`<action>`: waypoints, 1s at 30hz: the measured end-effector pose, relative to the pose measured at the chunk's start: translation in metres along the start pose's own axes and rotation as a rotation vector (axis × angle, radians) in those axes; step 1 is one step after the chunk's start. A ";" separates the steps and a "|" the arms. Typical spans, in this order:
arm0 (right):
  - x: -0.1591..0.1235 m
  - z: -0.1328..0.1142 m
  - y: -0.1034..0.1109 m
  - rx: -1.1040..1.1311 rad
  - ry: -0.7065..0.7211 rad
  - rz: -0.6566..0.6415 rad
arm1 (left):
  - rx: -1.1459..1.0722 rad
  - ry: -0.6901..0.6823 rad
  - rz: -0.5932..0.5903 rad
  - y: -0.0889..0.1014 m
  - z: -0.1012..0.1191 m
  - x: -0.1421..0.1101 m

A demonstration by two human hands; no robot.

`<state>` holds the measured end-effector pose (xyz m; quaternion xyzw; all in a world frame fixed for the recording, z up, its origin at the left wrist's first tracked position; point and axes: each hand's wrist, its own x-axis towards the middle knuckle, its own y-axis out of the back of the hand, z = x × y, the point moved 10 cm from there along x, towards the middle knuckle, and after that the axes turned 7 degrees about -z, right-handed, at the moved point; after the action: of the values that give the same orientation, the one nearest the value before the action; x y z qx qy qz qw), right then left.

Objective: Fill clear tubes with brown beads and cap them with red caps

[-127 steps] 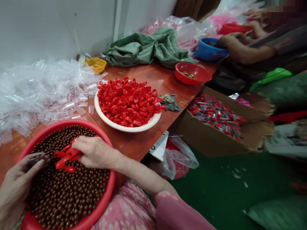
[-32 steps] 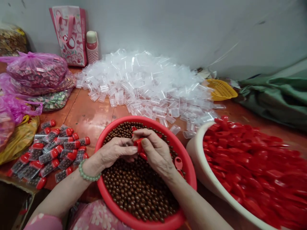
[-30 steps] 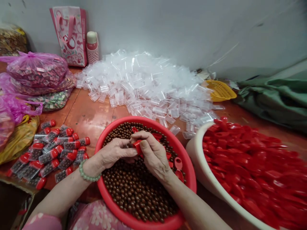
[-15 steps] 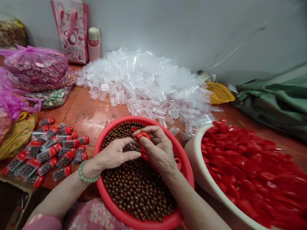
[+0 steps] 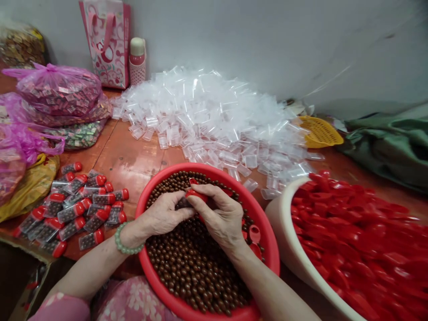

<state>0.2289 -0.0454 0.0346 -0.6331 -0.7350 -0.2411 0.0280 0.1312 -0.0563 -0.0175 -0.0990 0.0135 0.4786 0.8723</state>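
Over a red basin (image 5: 147,263) of round brown balls (image 5: 197,272), my two hands meet. My left hand (image 5: 167,213) grips a small clear plastic container (image 5: 182,203) with brown balls inside, mostly covered by my fingers. Pinched between the thumb and fingers of my right hand (image 5: 222,214) is a red plastic cap (image 5: 197,194), pressed against the container's end. Whether it is fully seated I cannot tell. A few more red caps (image 5: 254,234) lie on the balls at the basin's right side. A green bead bracelet (image 5: 124,243) circles my left wrist.
Several filled, red-capped containers (image 5: 72,213) lie on the table at left. Behind the basin is a heap of clear empty containers (image 5: 207,116). A white tub (image 5: 284,223) of red caps stands at right. Farther back are a yellow basket (image 5: 319,132), pink bags (image 5: 60,91) and a bottle (image 5: 137,62).
The view has shifted slightly, moving everything a little right. My right fingers have closed more over the cap, drawing it against the container in my left hand.
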 end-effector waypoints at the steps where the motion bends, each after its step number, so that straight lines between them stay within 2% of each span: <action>1: -0.001 0.000 0.001 -0.022 0.011 0.006 | 0.021 0.006 -0.002 0.000 -0.001 0.000; 3: -0.001 -0.005 0.001 -0.049 0.068 -0.004 | 0.038 0.008 -0.006 0.000 -0.001 -0.001; 7: 0.000 -0.022 -0.007 -0.113 0.207 -0.120 | 0.010 -0.028 -0.022 -0.001 0.002 -0.001; 14: 0.003 -0.030 -0.015 -0.272 0.266 -0.228 | 0.004 -0.053 -0.007 0.001 0.007 -0.002; 17: 0.000 -0.030 -0.024 -0.329 0.313 -0.320 | -0.102 -0.020 0.016 0.004 0.005 -0.004; 20: -0.005 -0.025 -0.035 -0.413 0.321 -0.405 | -0.300 0.064 0.007 0.003 -0.004 -0.003; 24: -0.009 -0.026 -0.040 -0.572 0.353 -0.352 | -0.486 0.121 -0.052 -0.006 -0.011 0.000; 30: -0.013 -0.040 -0.040 -0.736 0.505 -0.233 | -0.472 0.074 -0.042 -0.004 -0.005 0.002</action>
<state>0.1834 -0.0759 0.0523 -0.4354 -0.6369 -0.6344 -0.0481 0.1364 -0.0576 -0.0223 -0.3180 -0.0688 0.4461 0.8338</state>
